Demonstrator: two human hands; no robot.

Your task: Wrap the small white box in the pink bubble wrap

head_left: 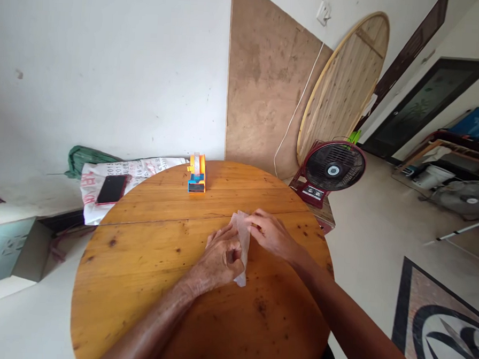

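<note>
A narrow strip of thin, whitish translucent material (243,241) lies lengthwise on the round wooden table (138,270). Around its left edge, my left hand (221,256) is closed with its fingers bent and the thumb near the strip's lower part. My right hand (269,233) pinches or presses the strip's upper right edge with its fingertips. Part of the strip is hidden behind my left hand. Farther back on the table stands an orange and blue tape dispenser (197,173), apart from both hands.
A phone (111,189) rests on a printed white sack (91,206) at the table's left. A dark red fan (333,170) stands beyond the right edge. Against the wall leans a round wooden tabletop (344,83), with a white cord (300,99) hanging beside it.
</note>
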